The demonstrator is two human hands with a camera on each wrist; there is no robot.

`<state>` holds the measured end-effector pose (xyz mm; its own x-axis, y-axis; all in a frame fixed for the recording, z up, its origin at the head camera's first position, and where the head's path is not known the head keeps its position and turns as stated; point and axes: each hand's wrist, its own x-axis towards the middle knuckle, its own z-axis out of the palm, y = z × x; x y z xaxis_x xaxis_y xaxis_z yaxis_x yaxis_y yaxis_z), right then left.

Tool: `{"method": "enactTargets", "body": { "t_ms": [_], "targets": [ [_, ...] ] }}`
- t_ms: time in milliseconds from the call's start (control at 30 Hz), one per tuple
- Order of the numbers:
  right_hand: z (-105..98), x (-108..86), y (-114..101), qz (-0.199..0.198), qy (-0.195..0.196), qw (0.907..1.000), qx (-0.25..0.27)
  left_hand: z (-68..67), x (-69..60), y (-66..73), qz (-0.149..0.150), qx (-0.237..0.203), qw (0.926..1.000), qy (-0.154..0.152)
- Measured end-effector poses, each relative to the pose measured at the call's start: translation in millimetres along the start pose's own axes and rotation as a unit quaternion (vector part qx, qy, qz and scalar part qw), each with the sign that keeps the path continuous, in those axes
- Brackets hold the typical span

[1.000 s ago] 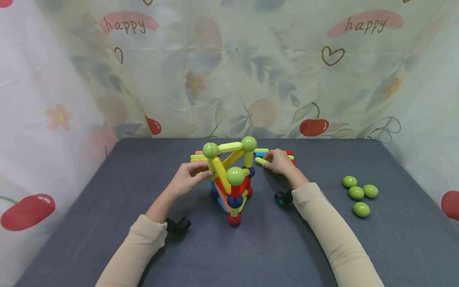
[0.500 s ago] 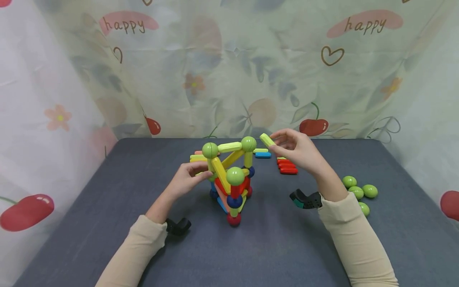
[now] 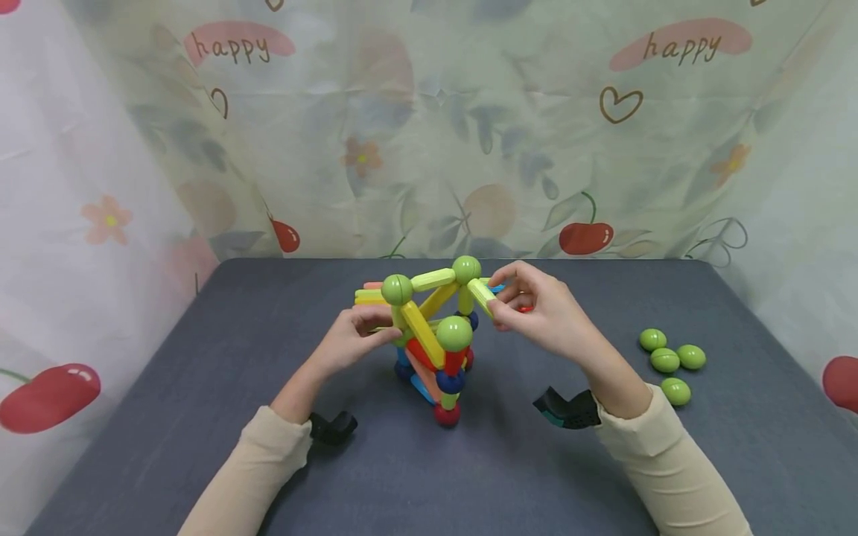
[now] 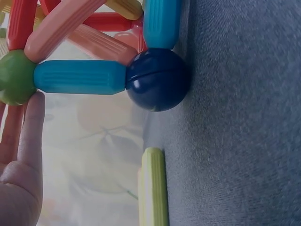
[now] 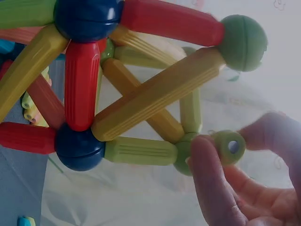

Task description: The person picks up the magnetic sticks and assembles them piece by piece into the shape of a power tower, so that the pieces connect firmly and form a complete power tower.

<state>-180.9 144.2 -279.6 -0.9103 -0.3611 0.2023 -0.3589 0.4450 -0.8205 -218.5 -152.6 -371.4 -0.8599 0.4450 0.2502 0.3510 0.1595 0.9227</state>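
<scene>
A structure of coloured sticks and balls stands on the table, its front upper green ball point(image 3: 455, 333) above a dark blue ball point(image 3: 450, 381). At its left side the left hand point(image 3: 348, 341) holds the middle level between thumb and fingers; the left wrist view shows the fingers point(image 4: 33, 134) against a green ball point(image 4: 16, 77). The right hand point(image 3: 546, 309) pinches a light green stick point(image 3: 482, 298), one end at the back right top ball point(image 3: 466, 269). In the right wrist view, the stick's free end point(image 5: 233, 147) faces the camera, beside a green ball point(image 5: 184, 157).
Several loose green balls point(image 3: 665, 360) lie on the table at the right. Behind the structure are loose sticks, yellow and light green point(image 3: 370, 297) at the left, blue point(image 3: 497, 288) at the right. A patterned cloth point(image 3: 429, 149) hangs behind the table point(image 3: 429, 484).
The right hand picked up the light green stick, raised it, then brought it left and down to the back right top ball. The structure has turned slightly, its front corner shifting right.
</scene>
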Motion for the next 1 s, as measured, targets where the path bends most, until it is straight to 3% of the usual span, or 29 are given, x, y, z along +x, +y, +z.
{"method": "enactTargets", "body": {
  "t_ms": [267,467,700,1000],
  "targets": [
    [2.1,1.3,2.3,-0.011,-0.023,0.9990,0.036,4.3,-2.3,2.7,0.018,0.001,0.9998,-0.009],
    [3.0,-0.2,2.5,-0.044,-0.060,0.9961,0.048,7.5,-2.8,4.4,0.008,0.001,0.9999,-0.008],
    [0.3,-3.7,2.7,-0.071,-0.105,0.9919,0.006,9.1,-3.2,4.6,0.000,0.003,1.0000,-0.006],
    [1.6,-6.5,-2.2,-0.082,-0.111,0.9903,-0.014,8.9,-3.3,3.8,0.001,0.003,1.0000,-0.007]
  ]
}}
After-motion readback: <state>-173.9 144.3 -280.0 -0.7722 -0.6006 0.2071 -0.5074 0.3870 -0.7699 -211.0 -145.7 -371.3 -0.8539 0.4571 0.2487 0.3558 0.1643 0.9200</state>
